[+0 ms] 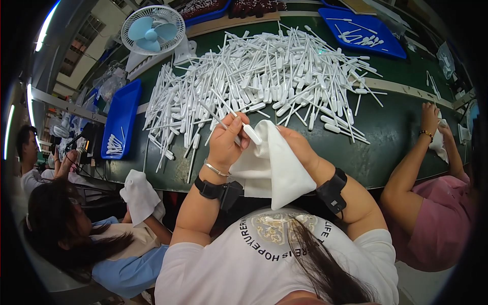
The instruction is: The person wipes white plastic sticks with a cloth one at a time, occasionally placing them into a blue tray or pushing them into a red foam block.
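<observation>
My left hand (227, 136) is closed in a pinch on a thin white stick with a wide, rounded, glossy end (252, 134). That end lies against a white cloth (284, 170), which hangs down in a point in front of me. My right hand (301, 146) is closed on the cloth from the right side, and its fingertips are mostly hidden behind the folds. Just beyond both hands a large heap of similar white sticks (264, 76) covers the dark green table (356, 152).
A blue tray (133, 94) with a few sticks stands at left, another blue tray (394, 43) at far right. A fan (152, 30) stands far left. Co-workers sit close on both sides, one at left holding a white cloth (142, 193).
</observation>
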Demonstrator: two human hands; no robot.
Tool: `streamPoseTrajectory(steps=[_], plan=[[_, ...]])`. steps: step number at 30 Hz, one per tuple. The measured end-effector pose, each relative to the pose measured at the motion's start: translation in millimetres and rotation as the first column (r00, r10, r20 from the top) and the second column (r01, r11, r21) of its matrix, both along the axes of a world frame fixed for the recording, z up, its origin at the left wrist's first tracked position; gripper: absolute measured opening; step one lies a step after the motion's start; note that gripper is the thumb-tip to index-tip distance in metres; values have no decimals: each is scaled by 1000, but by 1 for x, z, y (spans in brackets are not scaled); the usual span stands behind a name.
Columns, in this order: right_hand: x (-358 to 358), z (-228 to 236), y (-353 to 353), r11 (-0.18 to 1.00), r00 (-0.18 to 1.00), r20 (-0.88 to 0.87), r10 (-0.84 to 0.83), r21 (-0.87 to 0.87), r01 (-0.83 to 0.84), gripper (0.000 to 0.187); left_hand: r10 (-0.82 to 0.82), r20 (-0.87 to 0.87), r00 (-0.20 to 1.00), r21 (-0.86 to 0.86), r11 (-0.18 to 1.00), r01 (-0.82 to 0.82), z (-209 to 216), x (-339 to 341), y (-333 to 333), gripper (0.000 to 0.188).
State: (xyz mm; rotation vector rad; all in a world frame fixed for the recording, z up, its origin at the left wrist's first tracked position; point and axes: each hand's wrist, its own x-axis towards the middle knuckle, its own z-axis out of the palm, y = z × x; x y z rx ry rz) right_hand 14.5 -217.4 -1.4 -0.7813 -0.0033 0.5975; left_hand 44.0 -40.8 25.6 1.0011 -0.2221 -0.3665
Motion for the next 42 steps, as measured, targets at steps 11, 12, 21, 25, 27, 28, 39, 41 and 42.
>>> streamPoseTrajectory(steps=[11,12,21,25,27,28,39,41,42], plan=[[-8,10,7,979,989,148,3,-204,28,24,138,213,967,299,933,-199,-4,-11,-18,13],[-8,11,8,978,988,154,-6,-203,38,24,123,319,940,372,896,-244,-2,-18,-25,13],[-7,7,3,992,990,144,-8,-125,26,22,-414,608,678,689,699,-191,26,11,-13,16],[2,1,-5,996,993,108,46,-84,-37,22,-354,417,837,600,799,39,76,51,-37,17],[6,-5,-2,992,991,120,52,-121,-38,22,-402,222,888,683,714,153,103,77,-64,21],[8,-6,-1,991,990,131,44,-128,-27,22,-409,234,882,680,717,152,107,90,-80,21],[17,-33,8,919,907,389,160,-395,7,30,-598,123,792,920,368,135,34,258,-298,17],[23,-28,23,965,876,481,43,-248,89,31,-575,179,798,954,300,2,21,279,-325,18],[25,-23,31,984,837,539,-92,-78,159,33,-572,239,784,967,215,-138,15,292,-328,18]])
